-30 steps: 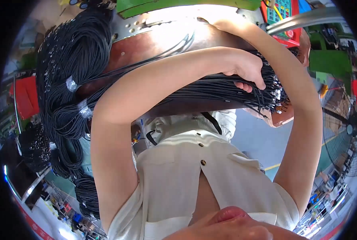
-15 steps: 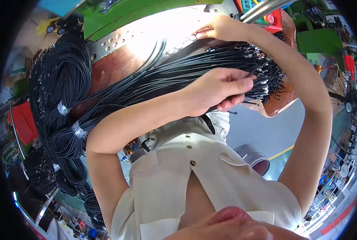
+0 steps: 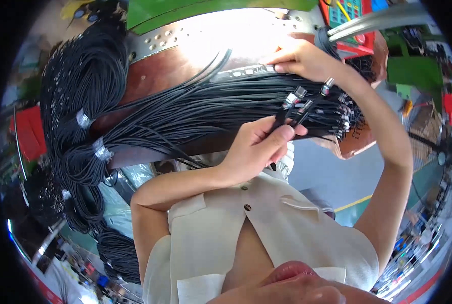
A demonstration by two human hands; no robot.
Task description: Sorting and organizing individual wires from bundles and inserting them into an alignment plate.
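Some shiny cylindrical metal connectors (image 3: 294, 98) jut from the left hand (image 3: 261, 148).

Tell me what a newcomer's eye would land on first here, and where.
Probably the mass of black cables stretching across the reddish-brown surface, with thick coils at the left. Next would come the silvery-tipped cable ends raised in the left hand, near the middle of the view. Above them, the right hand is at the right end of a slotted metal strip, below a white glare.
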